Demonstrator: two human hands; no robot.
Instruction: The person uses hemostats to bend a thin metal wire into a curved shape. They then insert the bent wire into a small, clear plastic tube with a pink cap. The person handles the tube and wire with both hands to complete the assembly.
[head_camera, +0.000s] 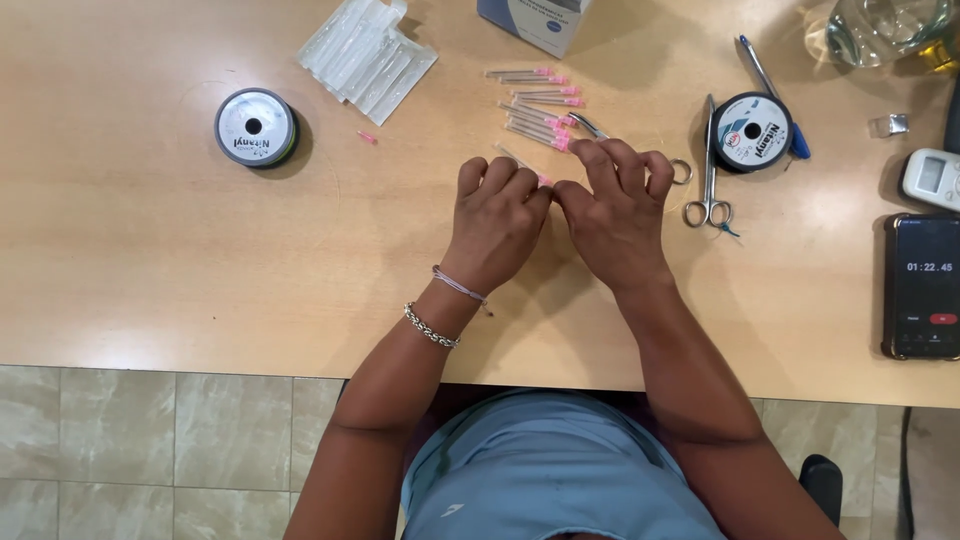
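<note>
Pink-hubbed needles; silver scissors; blue pen; tan table.

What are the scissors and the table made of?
The scissors look like bare metal: thin, silver-grey, with a shine on the handles. The table looks like wood or a wood-look sheet: pale tan, faint grain lines, smooth matte top. Which of the two, the picture can't tell.

Both bare forearms are reaching forward from the torso and angling inward, so the wrists are drawing close together. The left hand is lying knuckles up, fingers curled under, its thumb side pressing against the right hand. The right hand is arching higher — fingers bent and bunched, tips pointing down — and the two hands are touching at the thumbs.
</note>
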